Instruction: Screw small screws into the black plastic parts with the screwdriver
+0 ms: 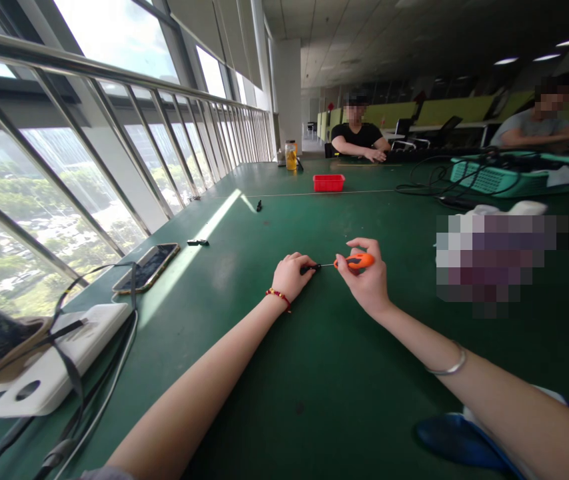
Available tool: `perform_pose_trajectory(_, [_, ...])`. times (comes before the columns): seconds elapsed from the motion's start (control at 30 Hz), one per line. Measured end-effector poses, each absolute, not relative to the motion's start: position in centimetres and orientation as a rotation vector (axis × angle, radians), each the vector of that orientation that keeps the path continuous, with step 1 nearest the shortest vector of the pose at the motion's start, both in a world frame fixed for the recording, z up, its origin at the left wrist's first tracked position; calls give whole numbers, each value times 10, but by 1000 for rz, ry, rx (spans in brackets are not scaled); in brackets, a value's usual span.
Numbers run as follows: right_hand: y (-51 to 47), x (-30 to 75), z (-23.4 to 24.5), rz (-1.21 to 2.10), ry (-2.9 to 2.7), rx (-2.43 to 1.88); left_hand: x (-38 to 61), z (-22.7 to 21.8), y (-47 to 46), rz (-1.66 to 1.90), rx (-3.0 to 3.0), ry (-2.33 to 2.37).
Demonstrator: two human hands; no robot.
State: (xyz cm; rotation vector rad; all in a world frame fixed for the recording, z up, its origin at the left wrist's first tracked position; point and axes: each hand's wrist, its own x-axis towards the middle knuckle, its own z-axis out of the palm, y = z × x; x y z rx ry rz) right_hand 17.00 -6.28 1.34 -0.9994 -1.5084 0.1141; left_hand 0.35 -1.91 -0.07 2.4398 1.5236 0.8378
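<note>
My left hand rests low over the green table, its fingers closed on a small black part that is mostly hidden. My right hand grips the orange and black handle of a screwdriver between thumb and fingers. The thin metal shaft lies level and points left, its tip meeting the black part at my left fingertips. Farther off lie two similar small black pieces, one to the left in the strip of sunlight and another beyond it.
A red tray stands ahead. At left are a phone, a white power strip and cables. A teal basket with black cables sits at far right. A blue item lies beneath my right forearm. Two people sit across the table.
</note>
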Motion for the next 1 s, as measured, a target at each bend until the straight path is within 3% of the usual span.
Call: perform_pose_trajectory(1.0, [-64, 171, 13, 51, -1584, -1005, 3, -1, -19, 846, 2430, 1522])
